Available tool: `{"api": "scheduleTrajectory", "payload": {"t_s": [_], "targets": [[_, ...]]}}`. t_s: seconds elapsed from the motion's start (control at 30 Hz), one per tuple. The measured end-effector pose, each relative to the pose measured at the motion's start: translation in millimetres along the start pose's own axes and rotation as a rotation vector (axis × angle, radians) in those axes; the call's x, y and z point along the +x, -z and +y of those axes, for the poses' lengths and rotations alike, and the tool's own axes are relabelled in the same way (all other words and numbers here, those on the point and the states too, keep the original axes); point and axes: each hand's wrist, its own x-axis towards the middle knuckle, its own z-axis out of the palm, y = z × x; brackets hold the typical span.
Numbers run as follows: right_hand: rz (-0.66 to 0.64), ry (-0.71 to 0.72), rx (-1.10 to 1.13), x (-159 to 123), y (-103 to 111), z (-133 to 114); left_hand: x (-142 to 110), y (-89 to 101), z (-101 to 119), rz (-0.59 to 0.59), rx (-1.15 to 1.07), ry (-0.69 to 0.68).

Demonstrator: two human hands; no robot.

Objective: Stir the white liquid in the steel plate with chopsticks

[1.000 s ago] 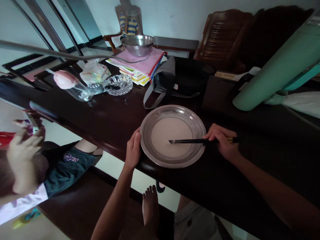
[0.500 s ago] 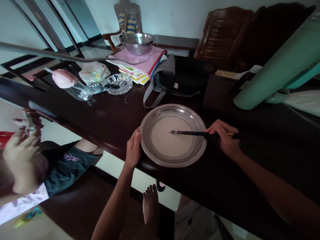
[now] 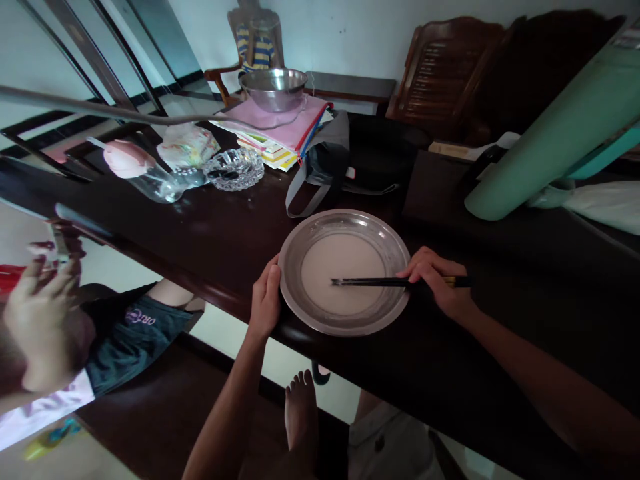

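A round metal bowl [image 3: 295, 303] stands near the front edge of the dark table, with a pale, milky liquid [image 3: 333, 253] in it. My left hand [image 3: 265, 300] grips the bowl's left rim, thumb on top and fingers hidden beneath. In my right hand [image 3: 440, 280] is a pair of black chopsticks [image 3: 373, 282], held over the bowl's right rim. They point left, their tips wetted with the liquid, at or in its surface near the middle.
Behind the bowl lies a grey and black bag [image 3: 325, 157]. A glass ashtray [image 3: 235, 169] and a stack of books [image 3: 280, 127] bearing another metal bowl [image 3: 275, 90] are farther back. A green roll [image 3: 545, 140] leans at right. Another person's hand [image 3: 43, 313] is at left.
My right hand has moved the chopsticks slightly left and toward me, across the liquid. My left hand stays on the rim, and the bowl has hardly moved.
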Motion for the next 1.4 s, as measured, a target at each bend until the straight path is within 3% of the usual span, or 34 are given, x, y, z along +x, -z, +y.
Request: {"api": "scheduleTrajectory", "payload": {"t_s": [0.17,0.33,0.5,0.67,0.83,0.97,1.13,1.3,1.4], "targets": [[0.145,-0.008,-0.016,1.1,0.4,0.3,-0.2,-0.6,0.8,-0.001,-0.014,0.004],[0.019,0.013,-0.022,0.4,0.0,-0.5,0.0,-0.9,2.4,-0.001,-0.006,-0.004],[0.158,-0.035,-0.012,0.5,1.5,-0.9,0.3,-0.4,3.2,-0.008,-0.003,-0.014],[0.005,-0.021,-0.042,0.6,-0.2,-2.1,-0.1,-0.7,3.3,0.004,-0.008,-0.003],[0.173,-0.071,-0.014,1.0,0.5,-1.1,-0.5,-0.7,2.7,0.001,-0.004,-0.005],[0.024,-0.033,-0.034,0.7,-0.2,-2.1,-0.9,-0.5,2.7,-0.004,-0.010,0.000],[0.161,-0.024,-0.007,0.8,0.8,1.5,-1.4,-0.7,2.5,-0.009,-0.009,0.004],[0.038,-0.008,-0.015,-0.7,-0.2,1.1,-1.3,-0.5,1.0,-0.007,-0.020,0.003],[0.121,-0.039,-0.061,0.3,0.6,1.1,-0.9,-0.7,0.8,-0.006,-0.020,0.006]]}}
